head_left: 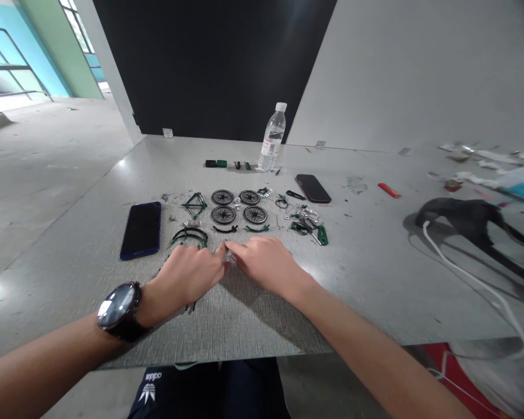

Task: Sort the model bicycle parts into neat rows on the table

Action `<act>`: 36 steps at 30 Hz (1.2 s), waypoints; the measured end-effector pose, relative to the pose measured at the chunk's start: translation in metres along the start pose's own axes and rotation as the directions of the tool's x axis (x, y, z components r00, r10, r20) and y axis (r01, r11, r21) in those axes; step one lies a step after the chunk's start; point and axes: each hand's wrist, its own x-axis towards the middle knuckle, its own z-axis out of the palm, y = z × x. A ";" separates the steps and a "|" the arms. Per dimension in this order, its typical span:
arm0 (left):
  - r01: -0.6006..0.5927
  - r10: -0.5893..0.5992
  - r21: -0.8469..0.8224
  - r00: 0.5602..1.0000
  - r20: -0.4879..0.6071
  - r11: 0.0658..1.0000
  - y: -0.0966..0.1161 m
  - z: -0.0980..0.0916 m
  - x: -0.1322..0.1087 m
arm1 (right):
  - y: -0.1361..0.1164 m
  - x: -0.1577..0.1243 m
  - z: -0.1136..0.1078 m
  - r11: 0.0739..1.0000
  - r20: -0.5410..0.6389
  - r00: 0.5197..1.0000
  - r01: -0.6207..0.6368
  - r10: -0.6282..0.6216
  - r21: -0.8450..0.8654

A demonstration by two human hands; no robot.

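Note:
My left hand (195, 269), below a dark wristwatch, reaches in with its index finger stretched out and the other fingers curled. Opposite it, my right hand (265, 263) also points its index finger, so the two fingertips nearly meet at some tiny silver parts (225, 240) on the table. Neither hand appears to grip anything. Just beyond lie several black miniature spoked wheels (223, 215). A green miniature bicycle frame (194, 205) and curved black and green pieces (189, 234) are beside my left hand. A small green-handled screwdriver (322, 234) lies among loose parts to the right.
A blue-edged phone (141, 230) lies left and a darker phone (313, 188) right. A water bottle (272, 138) stands at the back, near small black and green pieces (216, 164). Farther right are a red object (389, 190) and a black strap-like item (463, 224) with a white cable (475, 279).

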 end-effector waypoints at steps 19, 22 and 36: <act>0.000 0.000 0.001 1.000 0.008 1.000 0.001 -0.003 0.000 | -0.002 0.000 -0.003 1.000 0.032 0.999 -0.007 0.007 -0.010; -0.002 0.002 0.008 1.000 0.012 1.000 0.001 -0.003 0.000 | -0.002 0.000 -0.002 1.000 0.034 0.999 -0.012 0.013 -0.019; -0.203 0.211 0.060 0.940 -0.267 0.977 0.004 0.000 -0.006 | 0.048 -0.010 -0.029 0.953 -0.097 0.964 -0.223 0.246 0.204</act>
